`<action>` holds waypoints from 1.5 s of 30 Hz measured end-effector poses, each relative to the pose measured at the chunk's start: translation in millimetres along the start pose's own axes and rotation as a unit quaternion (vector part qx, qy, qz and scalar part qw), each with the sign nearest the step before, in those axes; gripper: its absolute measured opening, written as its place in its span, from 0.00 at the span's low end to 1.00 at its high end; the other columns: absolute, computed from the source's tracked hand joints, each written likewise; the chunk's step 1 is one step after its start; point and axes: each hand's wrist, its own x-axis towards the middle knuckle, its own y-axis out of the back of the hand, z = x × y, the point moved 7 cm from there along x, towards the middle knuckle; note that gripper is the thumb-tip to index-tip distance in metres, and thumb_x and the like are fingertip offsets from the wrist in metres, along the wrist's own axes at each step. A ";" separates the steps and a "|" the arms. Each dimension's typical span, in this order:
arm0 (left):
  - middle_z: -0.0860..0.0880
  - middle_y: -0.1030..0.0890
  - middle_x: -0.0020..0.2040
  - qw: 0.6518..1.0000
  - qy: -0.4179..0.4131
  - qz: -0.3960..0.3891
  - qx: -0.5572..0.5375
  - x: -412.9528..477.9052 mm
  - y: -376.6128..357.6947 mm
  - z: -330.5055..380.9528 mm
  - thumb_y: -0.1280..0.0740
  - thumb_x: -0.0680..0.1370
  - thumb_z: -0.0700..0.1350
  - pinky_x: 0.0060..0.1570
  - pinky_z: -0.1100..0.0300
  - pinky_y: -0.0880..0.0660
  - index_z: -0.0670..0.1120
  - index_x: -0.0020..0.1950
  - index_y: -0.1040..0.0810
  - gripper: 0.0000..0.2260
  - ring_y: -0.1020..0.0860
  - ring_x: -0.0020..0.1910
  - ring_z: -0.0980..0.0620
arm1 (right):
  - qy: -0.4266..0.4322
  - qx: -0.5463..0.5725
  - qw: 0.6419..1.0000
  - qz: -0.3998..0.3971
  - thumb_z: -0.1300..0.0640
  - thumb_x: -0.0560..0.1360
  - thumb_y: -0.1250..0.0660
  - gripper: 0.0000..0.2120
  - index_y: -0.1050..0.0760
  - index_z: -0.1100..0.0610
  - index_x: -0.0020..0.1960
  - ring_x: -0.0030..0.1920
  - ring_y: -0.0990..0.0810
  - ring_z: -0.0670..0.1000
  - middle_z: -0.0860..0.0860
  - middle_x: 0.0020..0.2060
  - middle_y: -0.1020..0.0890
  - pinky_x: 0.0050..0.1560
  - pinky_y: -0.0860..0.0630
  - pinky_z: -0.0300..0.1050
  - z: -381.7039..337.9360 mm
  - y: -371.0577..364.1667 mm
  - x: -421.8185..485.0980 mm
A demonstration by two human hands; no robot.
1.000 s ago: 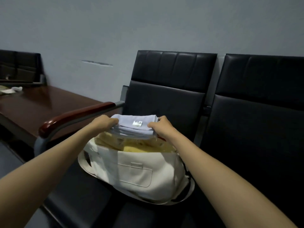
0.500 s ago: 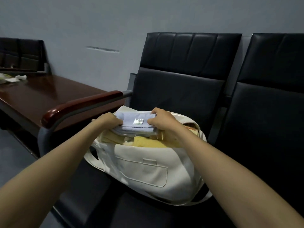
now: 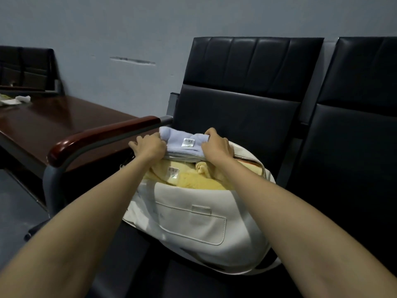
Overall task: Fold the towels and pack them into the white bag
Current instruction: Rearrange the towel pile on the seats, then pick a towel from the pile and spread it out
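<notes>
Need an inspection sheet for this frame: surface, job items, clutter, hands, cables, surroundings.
Surface: black chair seat; the white bag sits on it, open at the top.
Job's things: folded pale blue towel at the bag's mouth, on top of yellow towels already inside.
Clutter: white scraps on the brown table, far left.
Grippers: left hand grips the pale blue towel's left end; right hand grips its right end.
Cables: nothing seen.
Surroundings: grey wall, wooden armrest, neighbouring black chair to the right.
</notes>
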 end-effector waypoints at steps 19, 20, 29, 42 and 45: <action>0.42 0.30 0.65 0.970 -0.091 0.065 -0.217 -146.8 37.3 59.6 0.35 0.77 0.42 0.67 0.49 0.38 0.43 0.67 0.30 0.19 0.33 0.66 0.42 | -0.017 0.192 0.981 0.012 0.53 0.77 0.36 0.16 0.27 0.53 0.65 0.52 0.22 0.52 0.51 0.55 0.21 0.51 0.27 0.43 74.2 93.9 -113.0; 0.43 0.28 0.63 0.961 -0.128 0.047 -0.241 -169.7 34.5 79.8 0.34 0.77 0.42 0.65 0.50 0.34 0.42 0.65 0.28 0.17 0.30 0.63 0.44 | -0.030 0.194 0.980 0.021 0.54 0.77 0.35 0.15 0.26 0.53 0.63 0.50 0.22 0.50 0.51 0.53 0.21 0.48 0.28 0.41 91.0 104.6 -130.1; 0.47 0.26 0.57 0.902 -0.286 -0.210 -0.244 -347.3 -27.9 253.4 0.33 0.77 0.44 0.55 0.57 0.26 0.45 0.59 0.23 0.11 0.24 0.53 0.49 | -0.194 0.127 0.971 0.062 0.55 0.79 0.35 0.11 0.25 0.53 0.61 0.53 0.25 0.48 0.48 0.51 0.23 0.49 0.28 0.42 279.8 217.8 -296.5; 0.45 0.26 0.60 0.795 -0.396 -0.415 -0.198 -598.6 -147.8 423.3 0.33 0.76 0.43 0.58 0.59 0.28 0.45 0.60 0.23 0.12 0.26 0.59 0.47 | -0.374 0.077 0.876 0.294 0.62 0.78 0.35 0.11 0.23 0.62 0.59 0.59 0.23 0.59 0.58 0.58 0.20 0.56 0.31 0.46 499.1 341.4 -537.1; 0.45 0.23 0.58 0.771 -0.406 -0.449 -0.197 -644.3 -167.7 447.0 0.32 0.76 0.42 0.59 0.58 0.28 0.43 0.61 0.23 0.14 0.24 0.60 0.46 | -0.421 0.044 0.856 0.295 0.61 0.77 0.35 0.12 0.23 0.61 0.60 0.60 0.24 0.61 0.60 0.59 0.22 0.59 0.29 0.49 539.5 343.8 -563.6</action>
